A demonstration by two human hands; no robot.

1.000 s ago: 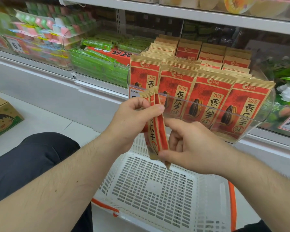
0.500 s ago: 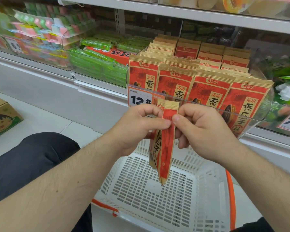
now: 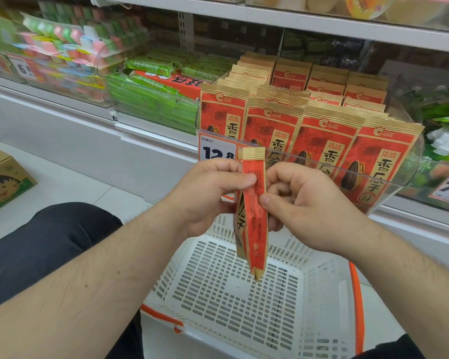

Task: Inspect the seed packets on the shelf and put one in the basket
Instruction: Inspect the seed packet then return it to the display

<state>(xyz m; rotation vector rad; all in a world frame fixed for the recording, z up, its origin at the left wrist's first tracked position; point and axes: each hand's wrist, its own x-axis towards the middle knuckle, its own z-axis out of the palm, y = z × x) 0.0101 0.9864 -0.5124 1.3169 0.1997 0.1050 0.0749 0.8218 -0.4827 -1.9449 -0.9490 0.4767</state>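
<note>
Shelf [image 3: 151, 130] above white floor tiles [image 3: 70, 187]

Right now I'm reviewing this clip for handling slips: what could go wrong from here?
1. The seed packet hangs edge-on, pinched only near its top by the left hand and right hand; it could slip.
2. It hangs over the near wall of the basket, so a drop might clip that rim.

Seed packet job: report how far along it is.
Done: one seed packet is off the shelf. In hand: both hands, left hand and right hand, pinch it edge-on above the white basket, apparently inspecting it. Left: drop it in; nothing shows in the basket.
</note>
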